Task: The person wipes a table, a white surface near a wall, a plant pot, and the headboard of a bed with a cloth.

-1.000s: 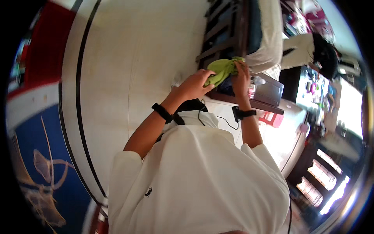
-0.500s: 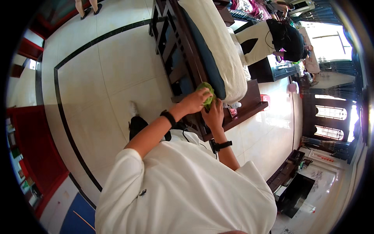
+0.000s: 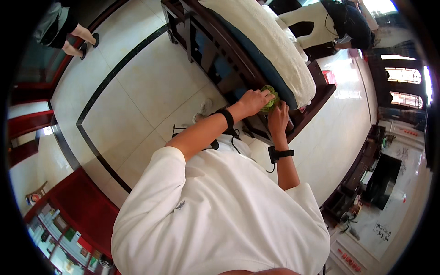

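Observation:
A small bunched green cloth (image 3: 269,97) rests at the arm of a dark wooden sofa (image 3: 238,68), beside the end of its blue cushion (image 3: 285,97) and cream cover (image 3: 275,50). My left hand (image 3: 255,101) grips the cloth from the left, its fingers curled over the top. Close by on the right, my right hand (image 3: 278,120) has its fingers bent at the cloth's lower edge, partly hiding it. Whether the right fingers pinch the cloth or only touch it is not clear. Each wrist wears a black band.
A wooden ledge (image 3: 316,96) juts from the sofa's right end, with a red item (image 3: 329,77) beyond it. One person (image 3: 334,23) bends at the upper right; another person's legs (image 3: 80,41) stand at the upper left. A television (image 3: 384,181) is at the right.
My view has turned, so the sofa and hands appear further right. The person at the upper left shows more fully. Both hands stay at the cloth, which now looks more bunched.

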### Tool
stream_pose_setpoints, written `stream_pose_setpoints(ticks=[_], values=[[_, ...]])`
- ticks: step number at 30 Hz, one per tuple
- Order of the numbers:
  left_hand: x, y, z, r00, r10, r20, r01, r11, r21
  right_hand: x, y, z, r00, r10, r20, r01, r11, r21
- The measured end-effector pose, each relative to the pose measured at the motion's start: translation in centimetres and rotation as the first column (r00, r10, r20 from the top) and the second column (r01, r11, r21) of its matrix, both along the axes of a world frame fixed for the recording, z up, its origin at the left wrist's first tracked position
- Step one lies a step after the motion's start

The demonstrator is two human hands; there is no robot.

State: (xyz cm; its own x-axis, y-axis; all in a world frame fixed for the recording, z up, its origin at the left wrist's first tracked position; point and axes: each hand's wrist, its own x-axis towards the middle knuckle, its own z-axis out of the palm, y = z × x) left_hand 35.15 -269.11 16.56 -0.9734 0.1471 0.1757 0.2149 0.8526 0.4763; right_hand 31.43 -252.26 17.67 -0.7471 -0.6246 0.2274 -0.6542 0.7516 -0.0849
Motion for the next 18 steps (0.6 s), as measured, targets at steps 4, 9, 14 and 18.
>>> stream_pose_setpoints(ticks=[4,9,14,18], values=[[-0.2,-3.0,0.8,0.996,-0.076,0.041,0.076,0.997,0.009,-0.6,-2.1,-0.4,0.999,0.000,-0.036,-0.001,1.000,-0.028],[-0.6,-9.5,1.3,0.992,-0.020,0.121,0.016,0.999,0.033,-3.2,-8.0,-0.9,0.996,0.049,-0.076,-0.056,0.995,-0.082],[-2.6,-17.1,2.3,0.968,0.143,0.208,-0.140,0.990,-0.028,-5.3,-16.6,-0.5,0.993,0.049,-0.108,-0.059,0.994,-0.087],[-4.6,-20.3,1.9,0.994,0.074,0.077,-0.065,0.991,-0.121,-5.9,-21.2,-0.6,0.999,-0.027,-0.031,0.026,0.999,-0.045]])
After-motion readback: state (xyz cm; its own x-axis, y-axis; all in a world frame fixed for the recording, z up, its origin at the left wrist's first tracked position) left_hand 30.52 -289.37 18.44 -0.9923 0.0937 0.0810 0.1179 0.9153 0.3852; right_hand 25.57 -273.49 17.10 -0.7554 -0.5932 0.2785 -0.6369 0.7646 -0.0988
